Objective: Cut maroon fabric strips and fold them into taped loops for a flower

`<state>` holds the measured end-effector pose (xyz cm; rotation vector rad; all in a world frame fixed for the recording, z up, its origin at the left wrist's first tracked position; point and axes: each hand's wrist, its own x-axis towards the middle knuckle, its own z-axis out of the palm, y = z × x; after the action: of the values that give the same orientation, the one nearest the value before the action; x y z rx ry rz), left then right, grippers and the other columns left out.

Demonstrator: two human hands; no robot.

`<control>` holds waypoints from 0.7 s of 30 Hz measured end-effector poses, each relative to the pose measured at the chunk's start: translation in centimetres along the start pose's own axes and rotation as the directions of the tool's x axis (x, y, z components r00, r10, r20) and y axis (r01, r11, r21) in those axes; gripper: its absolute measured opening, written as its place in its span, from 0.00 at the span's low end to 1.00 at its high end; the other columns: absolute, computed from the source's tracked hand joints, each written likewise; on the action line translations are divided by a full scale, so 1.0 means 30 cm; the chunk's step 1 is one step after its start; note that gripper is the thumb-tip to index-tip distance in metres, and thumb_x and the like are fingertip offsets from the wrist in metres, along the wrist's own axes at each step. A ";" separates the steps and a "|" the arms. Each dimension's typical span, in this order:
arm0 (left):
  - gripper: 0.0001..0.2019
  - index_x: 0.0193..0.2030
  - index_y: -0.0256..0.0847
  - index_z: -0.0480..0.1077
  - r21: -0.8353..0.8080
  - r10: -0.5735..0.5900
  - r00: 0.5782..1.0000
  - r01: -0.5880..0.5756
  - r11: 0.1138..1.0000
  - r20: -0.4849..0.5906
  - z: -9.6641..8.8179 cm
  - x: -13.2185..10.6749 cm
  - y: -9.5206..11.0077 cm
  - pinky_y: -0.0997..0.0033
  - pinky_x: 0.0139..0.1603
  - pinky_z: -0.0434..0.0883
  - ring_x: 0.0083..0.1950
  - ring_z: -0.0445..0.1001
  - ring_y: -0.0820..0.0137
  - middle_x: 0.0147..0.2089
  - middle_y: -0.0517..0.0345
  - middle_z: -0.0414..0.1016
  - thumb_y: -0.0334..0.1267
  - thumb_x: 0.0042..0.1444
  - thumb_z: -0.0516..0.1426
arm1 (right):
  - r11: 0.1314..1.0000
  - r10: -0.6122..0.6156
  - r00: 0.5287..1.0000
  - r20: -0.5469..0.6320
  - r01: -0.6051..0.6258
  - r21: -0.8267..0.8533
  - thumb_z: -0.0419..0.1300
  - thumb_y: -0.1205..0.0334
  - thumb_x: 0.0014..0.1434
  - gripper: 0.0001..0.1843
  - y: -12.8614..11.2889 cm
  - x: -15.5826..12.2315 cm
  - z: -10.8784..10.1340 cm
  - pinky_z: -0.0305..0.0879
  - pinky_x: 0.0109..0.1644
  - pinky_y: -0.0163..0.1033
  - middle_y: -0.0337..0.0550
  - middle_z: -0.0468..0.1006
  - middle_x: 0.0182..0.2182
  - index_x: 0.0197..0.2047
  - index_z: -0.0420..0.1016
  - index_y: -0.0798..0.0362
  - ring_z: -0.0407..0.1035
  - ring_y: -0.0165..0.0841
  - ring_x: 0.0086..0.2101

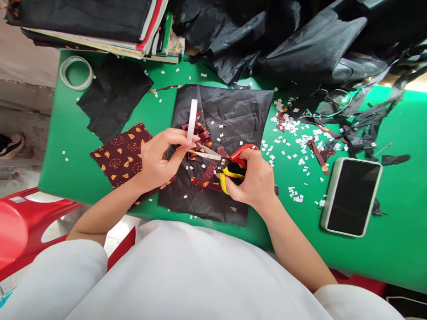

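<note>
My left hand (pixel 163 153) pinches a narrow white strip (pixel 192 119) that stands up from between thumb and fingers. Scissors (pixel 227 162) with one red and one yellow handle are in my right hand (pixel 256 180), fingers through the loops. Their blades are spread a little and point left, with the tips close to my left fingertips and the strip's lower end. Under both hands lies a black sheet (pixel 253 115) with maroon patterned scraps (pixel 208 178) and small white bits on it. A maroon patterned cloth piece (pixel 120 153) lies beneath my left wrist.
A roll of tape (pixel 76 73) and a black piece (pixel 115 95) lie at the left. Behind are stacked books (pixel 100 26) and crumpled black plastic (pixel 300 40). A phone (pixel 352 198) and scattered white bits (pixel 290 124) lie on the green table (pixel 400 253) at right.
</note>
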<state>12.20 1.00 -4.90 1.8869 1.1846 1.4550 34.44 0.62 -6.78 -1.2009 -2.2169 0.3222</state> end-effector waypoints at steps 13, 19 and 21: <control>0.09 0.41 0.45 0.66 -0.073 -0.124 0.992 0.126 0.989 0.031 0.013 -0.010 0.024 0.73 0.44 0.79 0.45 0.78 0.72 0.40 0.62 0.76 0.28 0.56 0.56 | 0.997 -0.071 0.997 -0.021 0.071 -0.001 0.59 0.56 0.46 0.17 0.002 0.008 0.007 0.59 0.25 0.37 0.41 0.70 0.28 0.39 0.60 0.52 0.64 0.32 0.25; 0.10 0.42 0.47 0.65 -0.058 -0.138 0.990 0.140 0.988 0.041 0.011 -0.012 0.020 0.71 0.43 0.79 0.43 0.78 0.71 0.40 0.62 0.77 0.29 0.56 0.56 | 0.996 -0.082 0.997 -0.011 0.082 -0.027 0.58 0.56 0.47 0.17 0.003 0.009 0.007 0.60 0.26 0.37 0.42 0.71 0.29 0.39 0.59 0.52 0.64 0.32 0.26; 0.10 0.42 0.49 0.64 -0.016 -0.134 0.990 0.135 0.991 0.051 0.006 -0.014 0.017 0.71 0.43 0.79 0.43 0.78 0.71 0.40 0.62 0.76 0.30 0.57 0.56 | 0.996 -0.081 0.997 -0.004 0.081 -0.034 0.58 0.56 0.47 0.17 0.002 0.009 0.007 0.60 0.26 0.37 0.42 0.71 0.28 0.39 0.59 0.52 0.64 0.32 0.25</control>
<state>12.53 0.41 -4.77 1.7839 1.2444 1.3346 34.24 0.88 -6.86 -1.1248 -2.2674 0.2493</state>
